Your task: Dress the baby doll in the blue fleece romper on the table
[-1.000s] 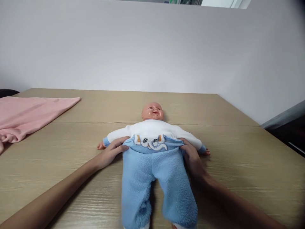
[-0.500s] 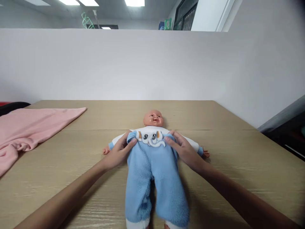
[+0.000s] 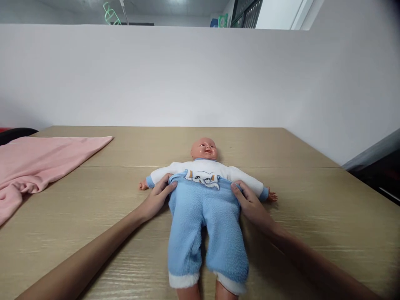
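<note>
A baby doll [image 3: 204,149] lies on its back on the table, head away from me, arms spread out. It wears a white long-sleeved top [image 3: 175,167] with blue cuffs. Fluffy blue pants [image 3: 193,212] with white leg hems cover its hips and thighs, and its bare lower legs show at the bottom edge. An elephant patch sits at the waist. My left hand [image 3: 158,196] pinches the waistband's left side between thumb and fingers. On the opposite side, my right hand [image 3: 250,202] pinches the waistband too, near the doll's hip.
Pink cloth [image 3: 53,160] lies loosely on the left of the wooden table [image 3: 125,146]. A pale partition wall [image 3: 175,79] rises behind the table. Something dark [image 3: 378,166] stands beyond the right edge.
Both hands have drawn the waistband down and wider apart, so more of the white top shows. The elephant patch now folds at the waist. The camera view has tilted slightly down.
</note>
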Motion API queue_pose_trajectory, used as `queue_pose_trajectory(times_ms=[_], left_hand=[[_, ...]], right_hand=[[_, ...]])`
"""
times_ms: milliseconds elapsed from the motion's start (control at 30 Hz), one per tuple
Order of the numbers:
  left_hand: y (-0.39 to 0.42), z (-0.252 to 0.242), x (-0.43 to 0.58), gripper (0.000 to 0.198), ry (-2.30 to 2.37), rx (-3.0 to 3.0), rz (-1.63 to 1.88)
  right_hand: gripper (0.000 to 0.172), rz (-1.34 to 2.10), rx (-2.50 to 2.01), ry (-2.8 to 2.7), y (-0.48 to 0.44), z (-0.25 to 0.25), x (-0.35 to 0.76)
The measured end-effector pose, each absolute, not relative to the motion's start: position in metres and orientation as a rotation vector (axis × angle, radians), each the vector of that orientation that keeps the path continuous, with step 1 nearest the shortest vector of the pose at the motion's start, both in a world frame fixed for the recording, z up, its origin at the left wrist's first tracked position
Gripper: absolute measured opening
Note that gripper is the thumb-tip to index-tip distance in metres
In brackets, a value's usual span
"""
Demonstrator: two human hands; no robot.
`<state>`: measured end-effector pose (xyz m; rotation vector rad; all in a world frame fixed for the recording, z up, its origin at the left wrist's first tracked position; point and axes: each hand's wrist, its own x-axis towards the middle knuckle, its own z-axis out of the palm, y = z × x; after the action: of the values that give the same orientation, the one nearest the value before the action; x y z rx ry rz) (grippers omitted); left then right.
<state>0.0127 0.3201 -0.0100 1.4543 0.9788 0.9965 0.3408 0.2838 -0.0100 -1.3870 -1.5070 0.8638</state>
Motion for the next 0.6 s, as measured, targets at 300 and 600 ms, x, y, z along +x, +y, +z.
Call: queue_pose_trajectory(times_ms=[300, 600], left_hand=[[0.331, -0.008, 0.020, 0.040, 0.896, 1.468, 0.877], [0.323, -0.005, 0.004, 0.027, 0.991, 1.751, 0.811]], right_hand=[[0.059, 1.017, -1.343, -1.424, 0.316, -0.014, 0.349], [0.049, 1.064, -1.299, -1.578, 0.294, -0.003, 0.365]])
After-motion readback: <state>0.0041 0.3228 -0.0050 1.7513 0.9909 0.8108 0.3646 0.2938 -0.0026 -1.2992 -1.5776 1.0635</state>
